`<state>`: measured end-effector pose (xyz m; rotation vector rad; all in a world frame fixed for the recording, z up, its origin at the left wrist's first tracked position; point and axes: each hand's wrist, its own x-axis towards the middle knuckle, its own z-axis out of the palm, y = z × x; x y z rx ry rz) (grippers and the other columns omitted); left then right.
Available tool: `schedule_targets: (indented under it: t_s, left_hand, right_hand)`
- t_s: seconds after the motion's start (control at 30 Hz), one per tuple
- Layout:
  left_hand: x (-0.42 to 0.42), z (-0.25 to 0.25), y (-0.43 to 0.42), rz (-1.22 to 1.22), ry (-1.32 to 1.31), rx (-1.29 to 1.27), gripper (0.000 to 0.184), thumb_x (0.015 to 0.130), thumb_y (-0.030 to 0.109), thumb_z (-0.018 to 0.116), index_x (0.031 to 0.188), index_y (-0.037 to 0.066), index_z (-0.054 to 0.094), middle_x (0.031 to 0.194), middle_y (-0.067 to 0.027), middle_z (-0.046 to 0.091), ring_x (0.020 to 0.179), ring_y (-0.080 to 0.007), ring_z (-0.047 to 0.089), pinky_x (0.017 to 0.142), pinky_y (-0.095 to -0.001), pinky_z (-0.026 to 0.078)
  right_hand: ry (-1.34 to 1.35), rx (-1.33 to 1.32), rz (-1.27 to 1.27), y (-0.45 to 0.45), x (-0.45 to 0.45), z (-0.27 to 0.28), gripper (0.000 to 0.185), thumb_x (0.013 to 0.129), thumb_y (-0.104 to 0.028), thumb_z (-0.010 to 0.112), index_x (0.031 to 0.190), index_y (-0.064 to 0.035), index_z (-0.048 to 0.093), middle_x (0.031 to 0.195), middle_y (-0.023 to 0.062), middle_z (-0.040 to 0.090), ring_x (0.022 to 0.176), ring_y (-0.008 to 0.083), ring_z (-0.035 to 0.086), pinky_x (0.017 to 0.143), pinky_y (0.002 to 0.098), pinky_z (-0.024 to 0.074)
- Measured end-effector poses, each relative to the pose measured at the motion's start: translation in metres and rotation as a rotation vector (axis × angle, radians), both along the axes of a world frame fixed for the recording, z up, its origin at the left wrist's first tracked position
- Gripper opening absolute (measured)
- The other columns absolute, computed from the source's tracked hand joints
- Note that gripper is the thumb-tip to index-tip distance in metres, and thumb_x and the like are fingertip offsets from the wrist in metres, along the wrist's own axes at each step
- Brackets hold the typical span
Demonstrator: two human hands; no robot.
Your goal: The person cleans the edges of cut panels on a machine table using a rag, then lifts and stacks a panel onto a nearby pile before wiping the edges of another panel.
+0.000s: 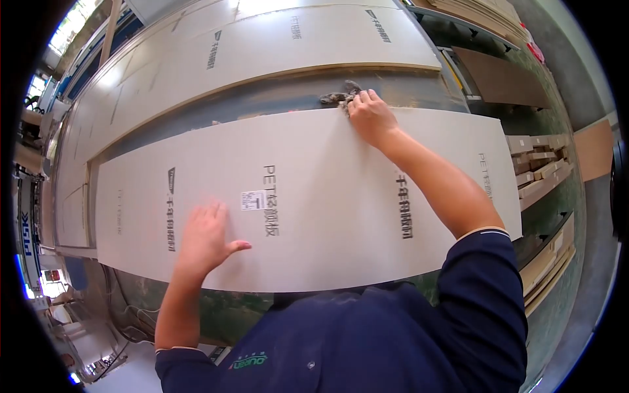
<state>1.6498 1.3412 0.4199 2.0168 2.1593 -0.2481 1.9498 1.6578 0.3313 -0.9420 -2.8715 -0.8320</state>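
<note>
A long pale board [334, 196] with dark printed lettering lies flat in front of me. A small white label [253, 200] is stuck near its middle. My left hand [208, 234] rests flat on the board to the left of the label, fingers stretched and thumb out to the side. At the board's far edge, my right hand [372, 118] is closed around a crumpled grey rag [341, 98]. Part of the rag sticks out beyond the edge, and the rest is hidden under my fingers.
Behind the pale board, a grey work surface [282, 97] shows as a strip. Larger printed panels [262, 49] lie beyond it. To the right are stacked wood strips [540, 164] and a leaning brown sheet [501, 77]. Cables [134, 311] hang at the lower left.
</note>
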Motion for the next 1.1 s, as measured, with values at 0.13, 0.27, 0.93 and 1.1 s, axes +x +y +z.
schedule_targets:
  t_s: [0.13, 0.27, 0.93, 1.1]
  left_hand:
    - [0.038, -0.004, 0.014, 0.131, 0.026, -0.069, 0.09, 0.054, 0.039, 0.092, 0.122, -0.003, 0.051, 0.121, -0.0195, 0.058, 0.116, -0.0375, 0.054, 0.107, -0.0452, 0.038]
    - [0.043, -0.014, 0.005, 0.189, 0.049, 0.027, 0.087, 0.05, 0.031, 0.093, 0.12, -0.001, 0.053, 0.122, -0.0176, 0.057, 0.115, -0.0382, 0.052, 0.104, -0.0449, 0.039]
    - [0.054, -0.021, -0.005, 0.335, -0.017, 0.066, 0.087, 0.058, 0.016, 0.09, 0.133, -0.003, 0.051, 0.143, -0.0212, 0.048, 0.131, -0.0379, 0.045, 0.111, -0.0435, 0.037]
    - [0.043, -0.029, -0.008, 0.278, 0.014, 0.099, 0.085, 0.057, 0.017, 0.09, 0.13, -0.004, 0.052, 0.137, -0.0232, 0.052, 0.128, -0.0393, 0.047, 0.109, -0.0432, 0.038]
  right_hand:
    - [0.004, -0.044, 0.003, 0.024, 0.075, 0.005, 0.015, 0.086, -0.012, 0.056, 0.092, -0.0048, 0.067, 0.096, 0.0107, 0.068, 0.101, 0.0248, 0.063, 0.096, 0.0369, 0.0449]
    - [0.01, -0.01, 0.056, 0.048, 0.14, 0.003, 0.015, 0.086, -0.012, 0.057, 0.091, -0.0052, 0.069, 0.094, 0.0101, 0.069, 0.098, 0.0248, 0.064, 0.094, 0.0381, 0.0458]
    - [0.375, -0.255, -0.25, 0.036, 0.137, -0.006, 0.018, 0.084, -0.011, 0.057, 0.077, -0.0068, 0.073, 0.082, 0.0127, 0.072, 0.083, 0.0257, 0.071, 0.075, 0.038, 0.0566]
    - [0.396, -0.268, -0.207, 0.011, 0.044, -0.014, 0.019, 0.086, -0.016, 0.056, 0.086, -0.0074, 0.073, 0.087, 0.0124, 0.073, 0.086, 0.0255, 0.07, 0.076, 0.0383, 0.0531]
